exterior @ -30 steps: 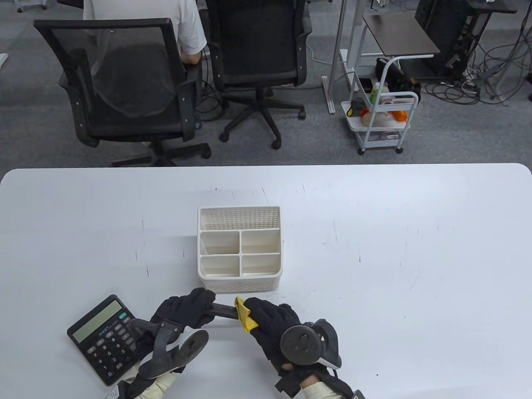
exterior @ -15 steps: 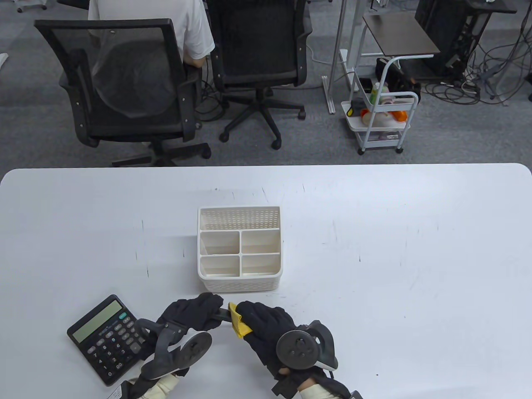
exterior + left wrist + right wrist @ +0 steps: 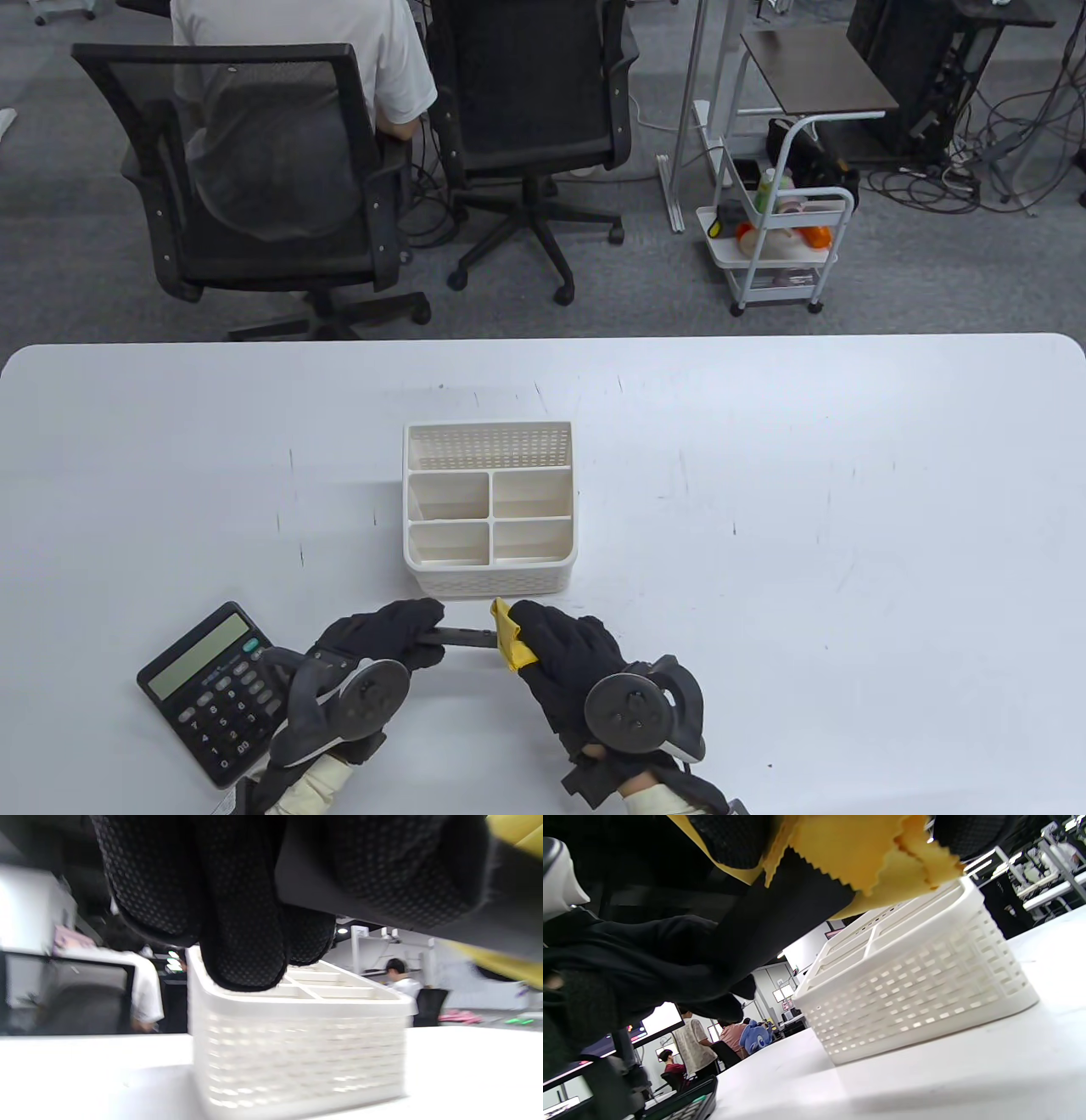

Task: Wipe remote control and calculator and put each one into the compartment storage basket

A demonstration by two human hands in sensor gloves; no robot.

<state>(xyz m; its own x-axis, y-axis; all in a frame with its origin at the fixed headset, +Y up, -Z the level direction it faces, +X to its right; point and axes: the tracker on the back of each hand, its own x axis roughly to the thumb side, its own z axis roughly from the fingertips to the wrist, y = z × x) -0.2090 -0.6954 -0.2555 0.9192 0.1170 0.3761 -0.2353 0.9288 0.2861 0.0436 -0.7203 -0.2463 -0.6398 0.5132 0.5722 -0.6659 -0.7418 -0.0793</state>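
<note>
The slim black plastic remote control [image 3: 462,636] is held lengthwise above the white tabletop [image 3: 806,526], at six o'clock from the white perforated plastic compartment basket [image 3: 490,508]. The left hand [image 3: 382,635] is curled around its nine o'clock end. The right hand [image 3: 564,649] is pinched on a folded yellow cloth [image 3: 512,637], pressed to the three o'clock end. The black desk calculator [image 3: 208,689] lies untouched at eight o'clock. A hard stroke could pull the remote from the one-ended grip, or the loose cloth could slip out.
</note>
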